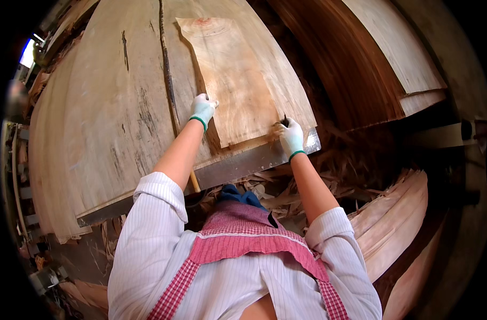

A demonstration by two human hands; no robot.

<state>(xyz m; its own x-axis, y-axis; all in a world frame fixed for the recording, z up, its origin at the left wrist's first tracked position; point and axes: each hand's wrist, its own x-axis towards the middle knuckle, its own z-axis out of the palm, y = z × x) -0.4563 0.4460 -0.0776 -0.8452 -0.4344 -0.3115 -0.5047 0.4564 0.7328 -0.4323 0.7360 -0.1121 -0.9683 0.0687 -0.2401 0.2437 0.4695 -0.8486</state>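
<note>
A small, pale tan wood veneer sheet (238, 80) with a reddish knot at its far end lies over a large veneer sheet (110, 90). My left hand (203, 109), in a white glove with a green cuff, is closed at the small sheet's left edge. At that sheet's near right corner, my right hand (291, 138), gloved the same way, is closed around a small dark tool (285, 121). The tool's working end is too small to make out. Dark streaks and a long dark split (167, 69) mark the large sheet.
A metal strip (238, 169) edges the near side of the work surface. A thin wooden stick (194, 182) pokes out by my left forearm. Veneer scraps (334, 165) litter the area below. More veneer (390, 48) is stacked at the right, and bundled strips (392, 218) lie nearer.
</note>
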